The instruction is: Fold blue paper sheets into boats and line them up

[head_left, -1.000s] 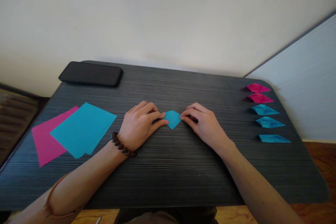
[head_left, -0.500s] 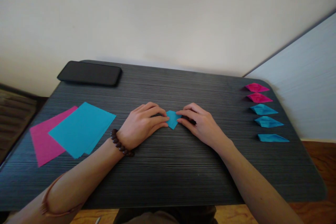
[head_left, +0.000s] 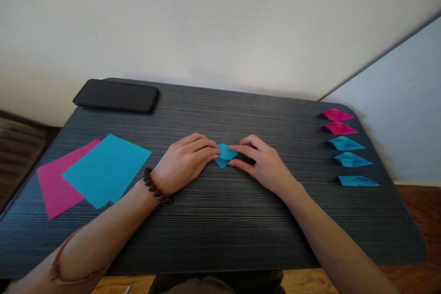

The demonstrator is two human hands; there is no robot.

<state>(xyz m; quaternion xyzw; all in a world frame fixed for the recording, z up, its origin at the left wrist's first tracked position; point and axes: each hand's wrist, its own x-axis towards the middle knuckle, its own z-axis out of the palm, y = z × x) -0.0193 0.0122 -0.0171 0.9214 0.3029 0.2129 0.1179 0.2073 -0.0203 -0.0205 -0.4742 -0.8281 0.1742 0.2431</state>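
A small folded piece of blue paper [head_left: 223, 152] lies on the dark table, its lower corner pointing toward me. My left hand [head_left: 188, 158] pinches its left side, fingertips pressed together on the edge. From the other side, my right hand [head_left: 263, 161] grips the right corner, with the thumb at the lower edge and the index finger on top. A crease or flap edge crosses the middle of the paper. The fingers cover both side corners. A beaded bracelet [head_left: 155, 187] circles my left wrist.
Blue sheets [head_left: 106, 170] overlap a pink sheet [head_left: 58, 181] on the left of the table [head_left: 220, 229]. A black flat case [head_left: 117, 95] lies at the back left. Folded pink paper pieces [head_left: 338, 127] and blue ones [head_left: 353, 160] form a column at the right. A wall stands behind.
A flap's edge now shows across the blue paper, whose face looked plain before. My right thumb has shifted slightly left along its lower edge. Both hands stay in nearly the same place.
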